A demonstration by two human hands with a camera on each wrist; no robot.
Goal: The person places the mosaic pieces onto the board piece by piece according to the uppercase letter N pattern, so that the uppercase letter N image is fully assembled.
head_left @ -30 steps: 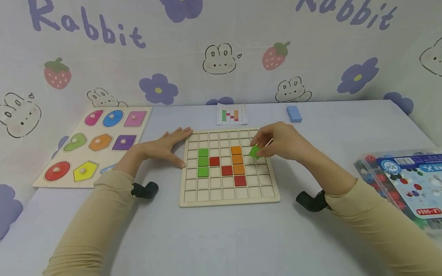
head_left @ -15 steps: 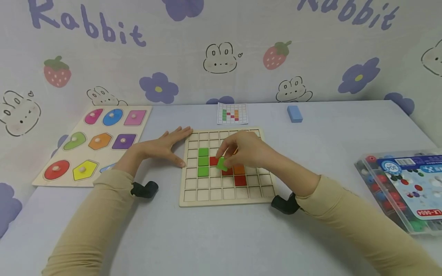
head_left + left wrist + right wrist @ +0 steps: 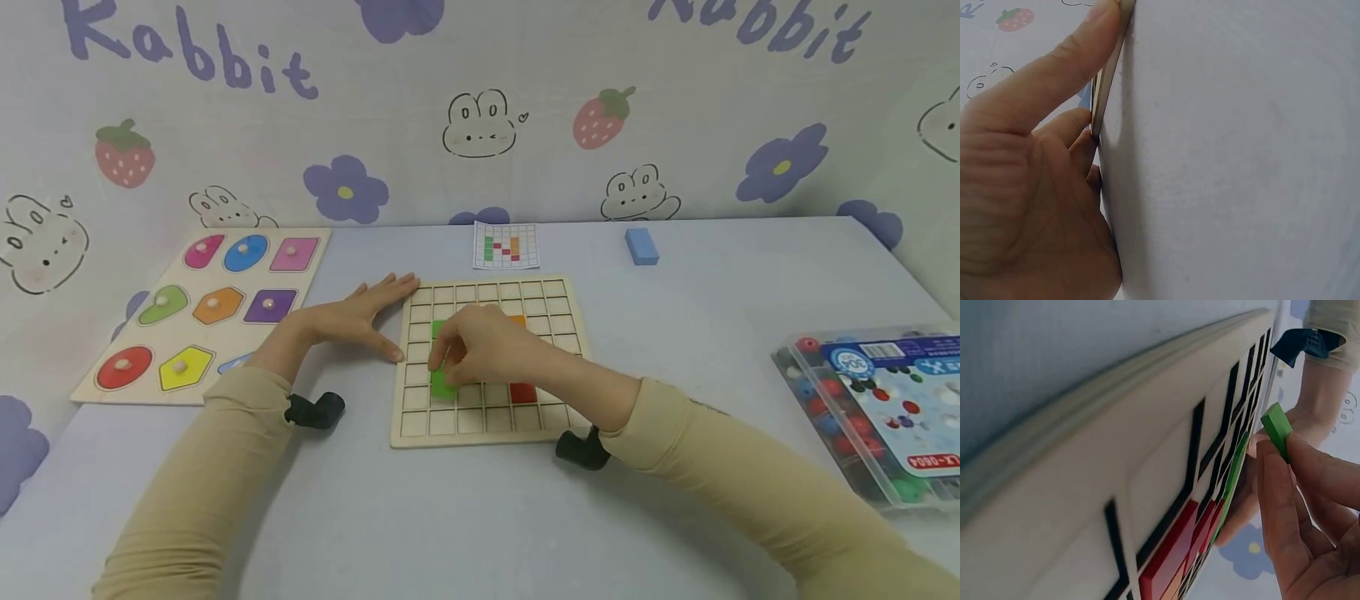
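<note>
My right hand (image 3: 483, 346) is over the left part of a wooden grid board (image 3: 412, 425), and its thumb and fingers pinch a green square tile (image 3: 1277, 428). The right wrist view has this tile tilted and raised off the board, near a row of green tiles (image 3: 1235, 475) lying in it. In the head view, the hand covers much of the green column and the middle tiles. A red tile (image 3: 522, 392) and part of an orange tile (image 3: 517, 321) show past it. With fingers spread, my left hand (image 3: 348, 323) rests at the board's left edge, thumb touching the rim.
A printed pattern card (image 3: 506, 246) lies behind the board, with a blue block (image 3: 642, 247) to its right. On the left is a knobbed shape puzzle (image 3: 187, 277). A clear plastic box of coloured balls (image 3: 900, 375) sits at the right edge.
My right hand has carried the green tile leftward across the board, from its right side to the green column. The left hand has stayed in place.
</note>
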